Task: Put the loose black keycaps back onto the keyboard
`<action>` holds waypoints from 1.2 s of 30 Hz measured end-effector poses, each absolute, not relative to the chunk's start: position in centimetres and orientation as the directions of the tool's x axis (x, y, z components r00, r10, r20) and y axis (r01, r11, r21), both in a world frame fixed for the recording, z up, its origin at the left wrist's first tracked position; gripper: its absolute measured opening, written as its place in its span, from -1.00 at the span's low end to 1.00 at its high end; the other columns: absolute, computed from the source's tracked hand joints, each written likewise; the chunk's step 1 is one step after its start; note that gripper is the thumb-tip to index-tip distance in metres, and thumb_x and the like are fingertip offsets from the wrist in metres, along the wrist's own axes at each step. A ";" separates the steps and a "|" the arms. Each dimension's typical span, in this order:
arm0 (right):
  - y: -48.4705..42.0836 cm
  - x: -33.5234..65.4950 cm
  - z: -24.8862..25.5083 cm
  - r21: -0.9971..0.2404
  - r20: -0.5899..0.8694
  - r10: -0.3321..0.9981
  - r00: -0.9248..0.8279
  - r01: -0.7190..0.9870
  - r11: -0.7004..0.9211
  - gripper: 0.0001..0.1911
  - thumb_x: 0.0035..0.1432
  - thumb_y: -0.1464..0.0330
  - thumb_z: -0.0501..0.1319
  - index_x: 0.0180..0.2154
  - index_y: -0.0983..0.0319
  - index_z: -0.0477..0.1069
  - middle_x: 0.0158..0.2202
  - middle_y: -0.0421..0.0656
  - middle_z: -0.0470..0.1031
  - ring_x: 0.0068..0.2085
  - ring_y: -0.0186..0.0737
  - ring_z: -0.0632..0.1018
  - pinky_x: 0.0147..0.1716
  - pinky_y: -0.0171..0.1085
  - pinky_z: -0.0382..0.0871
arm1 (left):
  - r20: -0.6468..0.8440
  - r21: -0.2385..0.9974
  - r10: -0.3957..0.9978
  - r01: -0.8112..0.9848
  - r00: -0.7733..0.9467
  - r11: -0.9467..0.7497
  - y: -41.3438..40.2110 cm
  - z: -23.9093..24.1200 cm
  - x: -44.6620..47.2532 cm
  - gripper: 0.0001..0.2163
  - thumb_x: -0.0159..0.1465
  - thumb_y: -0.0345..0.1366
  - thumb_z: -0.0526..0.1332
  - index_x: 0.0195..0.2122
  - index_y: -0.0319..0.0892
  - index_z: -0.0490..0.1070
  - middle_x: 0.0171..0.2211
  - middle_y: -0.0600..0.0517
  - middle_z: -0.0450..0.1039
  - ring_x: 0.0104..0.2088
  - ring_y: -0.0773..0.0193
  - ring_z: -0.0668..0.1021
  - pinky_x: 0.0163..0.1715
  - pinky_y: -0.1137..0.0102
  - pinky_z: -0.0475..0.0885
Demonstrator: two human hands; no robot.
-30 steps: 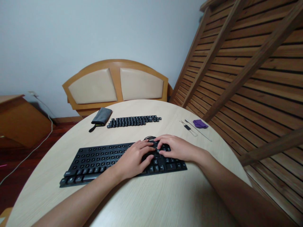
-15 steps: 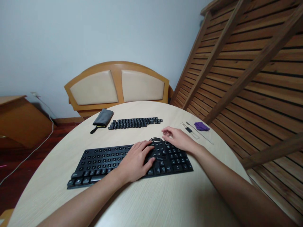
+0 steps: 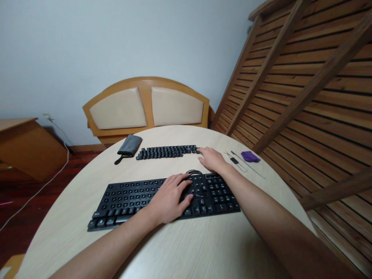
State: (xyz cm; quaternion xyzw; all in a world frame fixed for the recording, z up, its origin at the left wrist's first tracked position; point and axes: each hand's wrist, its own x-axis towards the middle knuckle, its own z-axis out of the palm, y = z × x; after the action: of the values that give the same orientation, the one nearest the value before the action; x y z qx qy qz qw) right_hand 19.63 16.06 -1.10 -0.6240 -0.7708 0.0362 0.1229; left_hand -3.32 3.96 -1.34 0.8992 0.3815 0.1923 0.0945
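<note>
A black keyboard (image 3: 130, 197) lies across the round, pale wooden table (image 3: 188, 248). My left hand (image 3: 170, 197) rests flat on its right-middle keys with fingers loosely stretched and the thumb out. My right hand (image 3: 213, 159) reaches past the keyboard's far edge. Its fingers are drawn together at the right end of a row of loose black keycaps (image 3: 165, 152). Whatever the fingertips pinch is hidden. A coil of black cable (image 3: 193, 171) shows just behind the keyboard.
A grey pouch (image 3: 129, 145) lies left of the keycap row. Small tools (image 3: 235, 161) and a purple cloth (image 3: 250, 156) lie at the table's right edge. A chair back (image 3: 145, 106) stands beyond the table, and a slatted wooden frame (image 3: 305, 97) leans on the right.
My right hand left the keyboard's right side and moved away from me to the right end of the keycap row. My left hand stayed on the keyboard.
</note>
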 end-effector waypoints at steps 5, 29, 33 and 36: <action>14.7 20.5 -0.4 -0.222 0.123 0.975 -0.187 0.952 0.211 -0.79 0.23 0.39 0.24 -0.07 0.17 0.50 -0.11 -0.03 0.60 -0.07 0.01 0.57 -0.10 -0.15 0.40 | 0.278 0.311 0.714 0.643 0.643 -0.700 4.0 -1.4 -3.3 -0.66 0.39 -0.21 0.14 0.14 -0.21 0.38 0.24 -0.16 0.32 0.23 -0.01 0.39 0.26 0.01 0.28; 5.5 21.2 0.2 -0.653 0.208 0.822 -0.530 0.551 0.520 -0.85 0.28 0.31 0.27 -0.14 0.16 0.56 -0.13 -0.13 0.61 -0.05 -0.14 0.55 0.00 -0.17 0.36 | 0.291 0.300 0.707 0.641 0.644 -0.707 4.0 -1.6 -3.3 -0.65 0.39 -0.21 0.15 0.16 -0.21 0.37 0.24 -0.18 0.33 0.24 -0.02 0.39 0.24 -0.01 0.30; 5.6 21.1 -0.1 -0.622 0.227 0.798 -0.558 0.547 0.559 -0.87 0.29 0.31 0.28 -0.15 0.16 0.55 -0.13 -0.14 0.61 -0.04 -0.14 0.54 0.02 -0.15 0.33 | 0.287 0.298 0.707 0.642 0.646 -0.707 4.1 -1.6 -3.4 -0.65 0.39 -0.21 0.15 0.16 -0.22 0.37 0.24 -0.17 0.33 0.24 -0.02 0.39 0.24 -0.01 0.30; 5.7 21.1 -0.3 -0.606 0.244 0.775 -0.583 0.532 0.591 -0.89 0.29 0.32 0.28 -0.16 0.16 0.54 -0.14 -0.15 0.61 -0.04 -0.13 0.53 0.04 -0.13 0.32 | 0.297 0.296 0.705 0.640 0.644 -0.709 4.1 -1.7 -3.4 -0.65 0.39 -0.20 0.15 0.15 -0.21 0.37 0.24 -0.16 0.34 0.24 -0.02 0.39 0.24 -0.02 0.31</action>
State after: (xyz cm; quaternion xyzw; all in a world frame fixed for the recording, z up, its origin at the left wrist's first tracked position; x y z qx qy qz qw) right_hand 21.13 5.69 -0.32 -0.3817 -0.8562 0.2420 0.2504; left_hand -3.38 4.06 -1.73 0.9031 0.3722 0.1980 0.0820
